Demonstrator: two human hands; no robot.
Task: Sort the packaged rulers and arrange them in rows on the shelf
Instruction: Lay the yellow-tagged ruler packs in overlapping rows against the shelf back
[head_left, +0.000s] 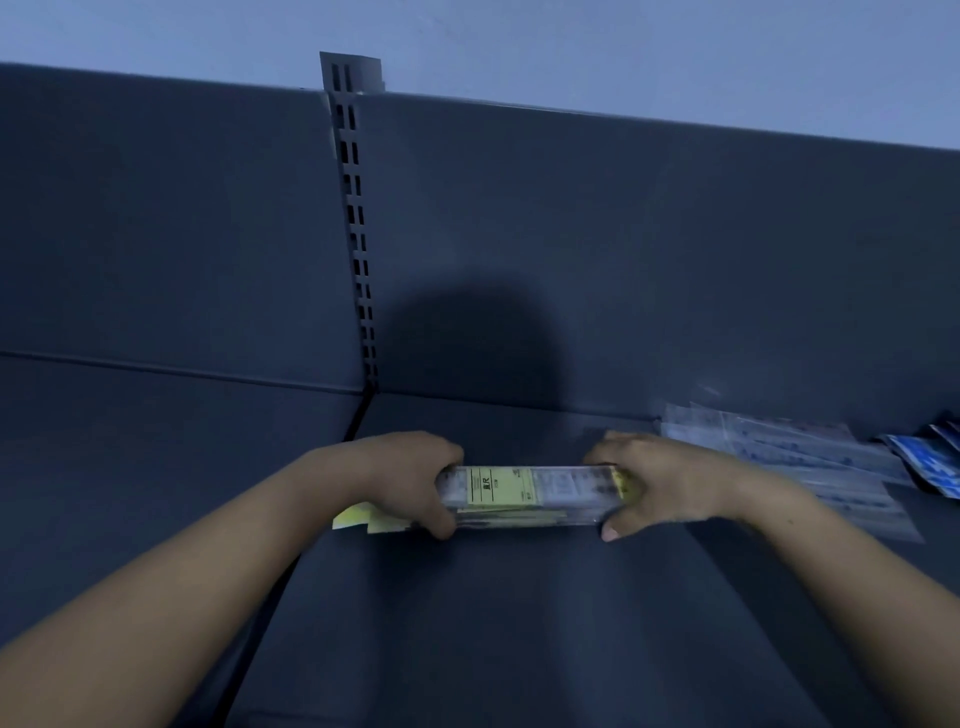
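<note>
over dark shelf (519, 597), left hand (410, 480) and right hand (660, 483) each grip bundled rulers (530, 493) (yellow labels) at opposite ends.

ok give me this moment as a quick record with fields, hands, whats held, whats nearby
setting: dark shelf with a slotted upright in its back panel
left hand: grips the left end of the ruler stack
right hand: grips its right end
ruler stack: clear packets with yellow labels, held crosswise, low over the shelf; contact with it unclear
nearby right: loose clear packets lying on the shelf, blue packets beyond them
</note>
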